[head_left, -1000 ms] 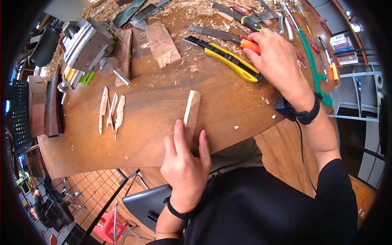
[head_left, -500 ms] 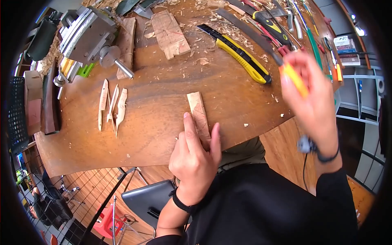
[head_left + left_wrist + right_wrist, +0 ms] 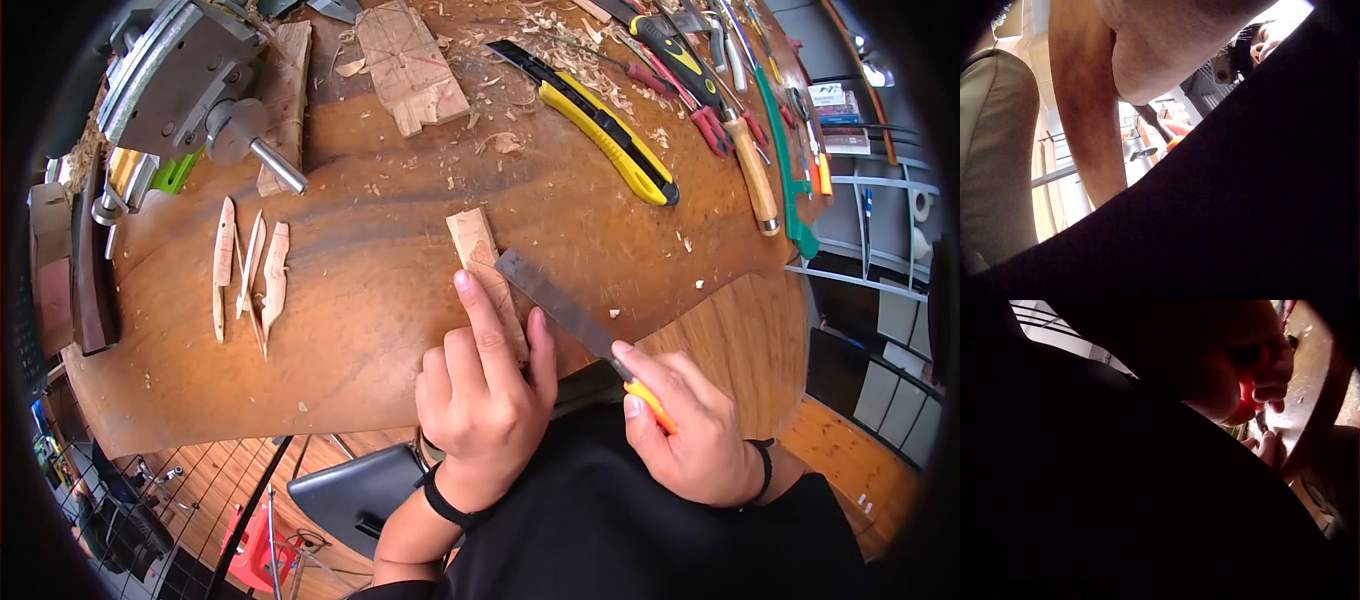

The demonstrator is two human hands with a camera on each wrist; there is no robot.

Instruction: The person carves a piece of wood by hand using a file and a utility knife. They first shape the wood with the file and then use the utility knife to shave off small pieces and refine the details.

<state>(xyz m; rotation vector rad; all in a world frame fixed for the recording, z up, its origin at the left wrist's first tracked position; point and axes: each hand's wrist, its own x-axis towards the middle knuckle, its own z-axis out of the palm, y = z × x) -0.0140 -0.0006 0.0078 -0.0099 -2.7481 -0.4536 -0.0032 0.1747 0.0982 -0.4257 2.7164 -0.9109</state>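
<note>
A narrow wood strip (image 3: 473, 237) with pencil marks lies near the table's front edge. My left hand (image 3: 487, 400) holds its lower part between index finger and thumb. My right hand (image 3: 690, 425) grips the orange-yellow handle (image 3: 650, 403) of a flat file (image 3: 560, 312), whose dark blade slants up leftward, its tip beside the strip's right edge; whether they touch, I cannot tell. In the right wrist view my right hand (image 3: 1266, 375) is dark around a red-lit handle, with left fingers (image 3: 1266, 449) beyond it. The left wrist view shows part of the left hand (image 3: 1166, 50).
Several thin carved wood pieces (image 3: 275, 275) lie at left, near a metal vise (image 3: 180, 80). A marked wood block (image 3: 405, 60), a yellow cutter (image 3: 610, 135), a wooden-handled tool (image 3: 752, 175) and a green saw (image 3: 790, 200) lie farther back among shavings.
My right hand has lifted the file from the tools at the back right and brought it down beside the strip. The strip has tilted leftward at its top, with my left hand still on it.
</note>
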